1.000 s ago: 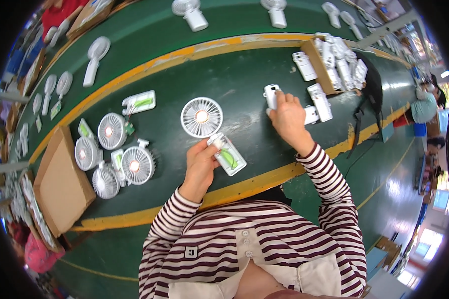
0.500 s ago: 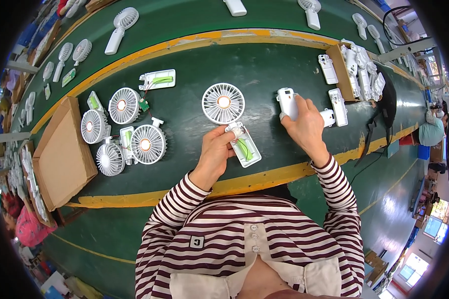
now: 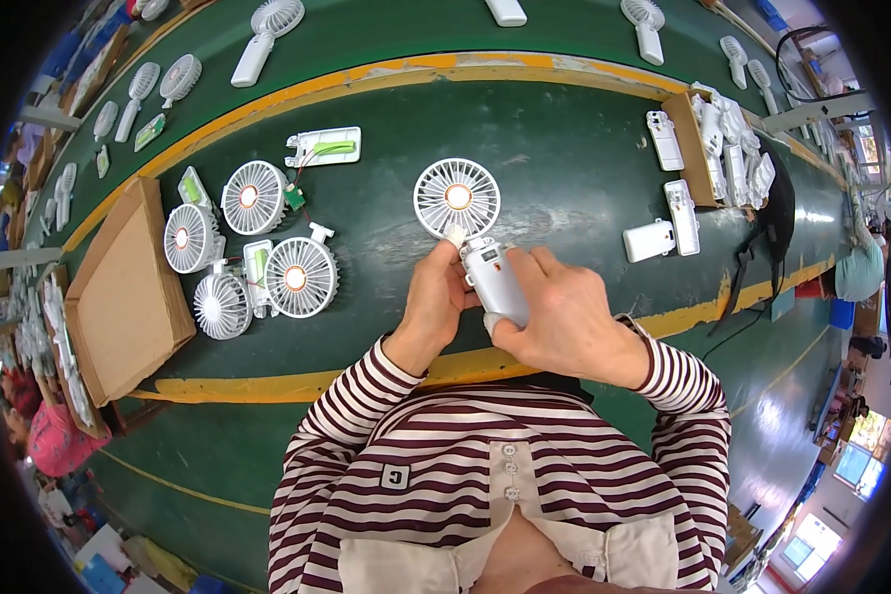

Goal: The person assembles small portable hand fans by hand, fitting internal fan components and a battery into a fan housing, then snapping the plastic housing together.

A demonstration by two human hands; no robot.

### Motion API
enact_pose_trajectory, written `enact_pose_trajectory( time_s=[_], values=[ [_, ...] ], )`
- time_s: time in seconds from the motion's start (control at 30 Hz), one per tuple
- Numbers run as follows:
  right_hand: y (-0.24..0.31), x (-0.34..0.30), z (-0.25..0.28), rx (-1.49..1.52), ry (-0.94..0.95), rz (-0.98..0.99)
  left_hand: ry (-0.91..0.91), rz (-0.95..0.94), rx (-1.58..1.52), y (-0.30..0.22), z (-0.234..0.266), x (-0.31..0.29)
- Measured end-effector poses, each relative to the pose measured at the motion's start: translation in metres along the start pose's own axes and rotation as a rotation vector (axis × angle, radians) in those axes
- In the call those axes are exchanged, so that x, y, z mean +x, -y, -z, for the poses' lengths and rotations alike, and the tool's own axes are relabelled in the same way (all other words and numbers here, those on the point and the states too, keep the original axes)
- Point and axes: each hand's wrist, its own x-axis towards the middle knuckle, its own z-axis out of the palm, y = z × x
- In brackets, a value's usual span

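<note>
"Where is the handheld fan (image 3: 456,198) seen?"

"Midway along the green tabletop (image 3: 554,134), between fan heads (image 3: 253,198) at left and a cardboard box (image 3: 693,156) of white casings (image 3: 734,170) at right."

"How is it held?"

"It is clasped by the left grip (image 3: 434,300); a white handle cover (image 3: 494,283) is grasped against it by the right grip (image 3: 570,315)."

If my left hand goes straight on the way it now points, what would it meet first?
Your left hand would probably meet the round white plastic fan head first, just ahead of it; whether they touch is unclear.
</note>
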Motion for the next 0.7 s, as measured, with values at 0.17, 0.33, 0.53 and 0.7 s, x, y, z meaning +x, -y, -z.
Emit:
enact_pose_trajectory(
  time_s=[0.17, 0.33, 0.53, 0.7],
  values=[
    [-0.001, 0.009, -0.015, -0.067, 0.127, -0.024, 0.006, 0.007, 0.008, 0.001, 0.000, 0.001],
    [-0.005, 0.010, -0.022, -0.082, 0.129, -0.030, 0.026, 0.002, -0.006, -0.001, 0.000, -0.001],
    [-0.007, 0.008, -0.026, -0.085, 0.109, -0.028, 0.016, -0.032, -0.023, -0.001, 0.000, -0.002],
    [-0.010, 0.009, -0.027, -0.094, 0.088, 0.005, 0.056, 0.018, 0.052, -0.001, 0.005, 0.000]
  ],
)
